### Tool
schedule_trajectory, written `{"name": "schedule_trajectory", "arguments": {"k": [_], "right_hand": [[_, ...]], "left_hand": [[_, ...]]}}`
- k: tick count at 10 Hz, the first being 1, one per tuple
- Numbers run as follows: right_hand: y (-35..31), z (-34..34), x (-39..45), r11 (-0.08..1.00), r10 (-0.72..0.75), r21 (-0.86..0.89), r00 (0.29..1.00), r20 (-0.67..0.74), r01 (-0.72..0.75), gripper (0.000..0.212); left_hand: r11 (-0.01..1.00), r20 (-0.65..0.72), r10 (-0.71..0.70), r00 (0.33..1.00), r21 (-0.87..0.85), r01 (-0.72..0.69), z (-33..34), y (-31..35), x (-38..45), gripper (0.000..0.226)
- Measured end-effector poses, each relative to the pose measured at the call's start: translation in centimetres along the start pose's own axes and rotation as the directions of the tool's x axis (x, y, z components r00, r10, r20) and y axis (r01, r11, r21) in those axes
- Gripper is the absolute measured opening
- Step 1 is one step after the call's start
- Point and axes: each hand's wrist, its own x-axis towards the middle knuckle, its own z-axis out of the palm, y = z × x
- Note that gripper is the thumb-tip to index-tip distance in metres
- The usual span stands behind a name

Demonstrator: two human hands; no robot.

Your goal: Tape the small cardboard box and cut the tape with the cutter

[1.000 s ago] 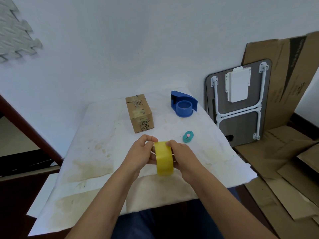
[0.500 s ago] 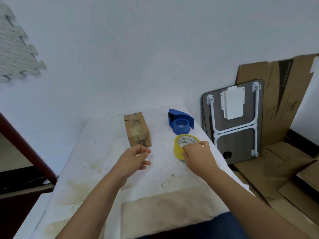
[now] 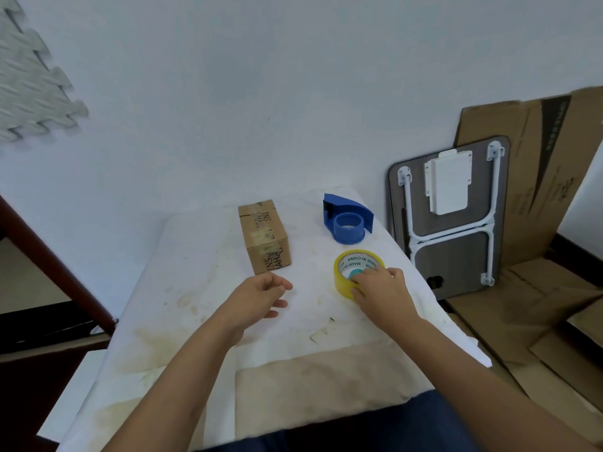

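Note:
The small cardboard box (image 3: 264, 236) stands at the back middle of the white-covered table (image 3: 195, 272), with old tape on its top. A yellow tape roll (image 3: 342, 282) lies flat to its right. A teal cutter (image 3: 354, 273) shows inside the roll's hole, mostly hidden. My right hand (image 3: 381, 295) grips the roll's near rim, fingers over the top and thumb on the outside. My left hand (image 3: 261, 298) hovers just in front of the box, fingers apart and holding nothing.
A blue tape dispenser (image 3: 347, 220) sits behind the roll. A scrap of paper (image 3: 318, 334) lies near the front. To the right, a folded table (image 3: 456, 223) and cardboard sheets (image 3: 538, 174) lean on the wall, with more cardboard on the floor.
Both hands held the roll upright near the table's front. My left hand let go, and my right hand carried the roll right and laid it flat over the teal cutter.

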Motion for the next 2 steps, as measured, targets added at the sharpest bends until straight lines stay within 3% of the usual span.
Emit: {"name": "schedule_trajectory", "arguments": {"k": [1,2], "right_hand": [[-0.3,-0.7,-0.1,0.999,0.003,0.052,1.000,0.001,-0.003,0.031],[-1.6,-1.3,0.2,0.988,-0.037,0.146,0.991,-0.128,0.056,0.031]], "left_hand": [[1.000,0.000,-0.010,1.000,0.006,0.010,-0.1,-0.2,-0.2,0.020],[1.000,-0.009,-0.013,1.000,0.020,0.013,-0.2,-0.3,-0.4,0.020]]}}
